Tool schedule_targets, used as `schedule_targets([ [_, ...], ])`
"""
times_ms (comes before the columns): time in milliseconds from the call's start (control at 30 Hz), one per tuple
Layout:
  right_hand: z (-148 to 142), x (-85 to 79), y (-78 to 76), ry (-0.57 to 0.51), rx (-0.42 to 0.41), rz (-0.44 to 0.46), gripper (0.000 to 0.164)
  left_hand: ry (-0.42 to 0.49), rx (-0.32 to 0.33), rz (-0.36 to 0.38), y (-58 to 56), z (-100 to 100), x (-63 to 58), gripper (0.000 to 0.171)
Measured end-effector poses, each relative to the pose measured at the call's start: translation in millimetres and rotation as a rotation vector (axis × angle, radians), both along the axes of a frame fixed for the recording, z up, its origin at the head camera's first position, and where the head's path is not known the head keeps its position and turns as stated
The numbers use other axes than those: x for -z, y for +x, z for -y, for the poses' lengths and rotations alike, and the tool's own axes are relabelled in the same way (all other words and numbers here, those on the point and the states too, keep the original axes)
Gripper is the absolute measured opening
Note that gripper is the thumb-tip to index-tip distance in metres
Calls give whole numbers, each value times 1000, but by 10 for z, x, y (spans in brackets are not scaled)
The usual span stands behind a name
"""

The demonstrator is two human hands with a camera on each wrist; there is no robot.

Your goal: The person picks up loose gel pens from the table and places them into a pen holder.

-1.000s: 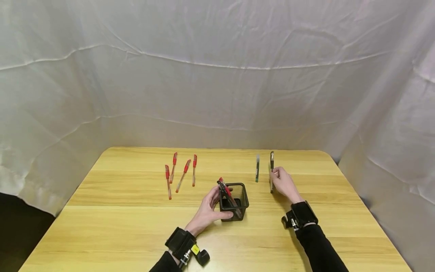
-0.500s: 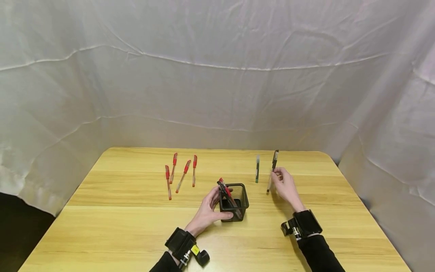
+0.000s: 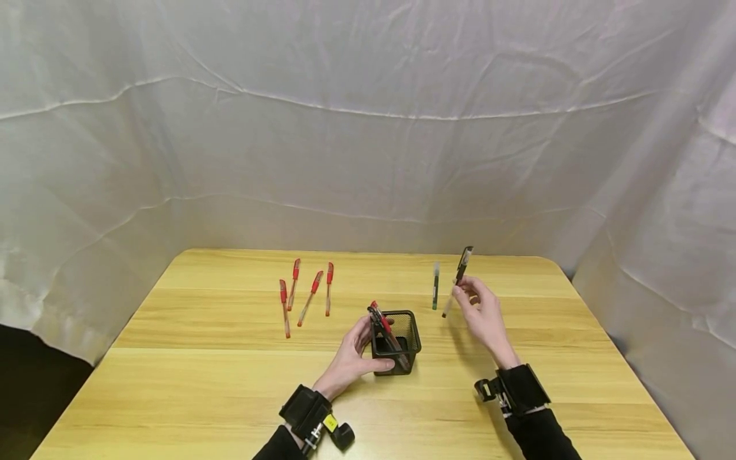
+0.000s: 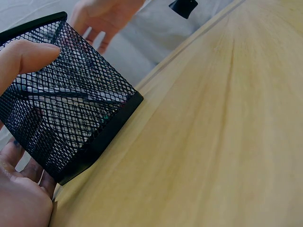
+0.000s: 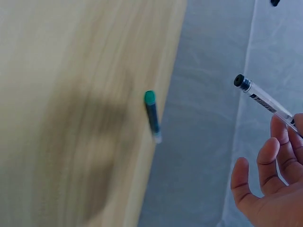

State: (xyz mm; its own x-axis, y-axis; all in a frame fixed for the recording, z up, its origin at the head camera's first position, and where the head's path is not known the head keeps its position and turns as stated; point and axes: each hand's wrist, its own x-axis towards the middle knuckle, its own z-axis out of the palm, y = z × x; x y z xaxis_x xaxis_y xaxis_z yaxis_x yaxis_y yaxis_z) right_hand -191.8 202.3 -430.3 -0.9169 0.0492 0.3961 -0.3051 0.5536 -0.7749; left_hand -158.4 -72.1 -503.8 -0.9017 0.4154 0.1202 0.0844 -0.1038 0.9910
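Note:
My left hand (image 3: pixel 347 363) holds a black mesh pen holder (image 3: pixel 397 352) at the middle of the table, thumb on its near side and fingers round its left. Inside lean a few pens, one with a red cap (image 3: pixel 384 321); their lower parts show dimly through the mesh (image 4: pixel 83 101). My right hand (image 3: pixel 486 319) pinches a clear-barrelled pen (image 3: pixel 462 267) with a black cap. It is raised and slanted, cap up and away, the dark barrel end (image 5: pixel 240 80) pointing down toward the left. To its left on the table lies a green pen (image 3: pixel 435 287).
Several red-capped pens lie at the left back, among them a slanted one (image 3: pixel 310 298) and an upright-lying one (image 3: pixel 329 289). The wooden table (image 3: pixel 201 383) ends in front of a pale cloth curtain (image 3: pixel 368 160).
My right hand has lifted the black-capped pen from the table, tilting it and bringing its lower end leftward. The left hand and pen holder have stayed put.

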Motion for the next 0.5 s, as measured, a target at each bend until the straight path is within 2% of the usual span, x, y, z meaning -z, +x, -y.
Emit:
schedule_targets([
  [267,126,-127,75,-61,-45,-184,17,2,1,-3,1,-1,11,91],
  [500,241,-304,138,-74,-48,-275,16,-4,-2,14,-2,0,11,93],
])
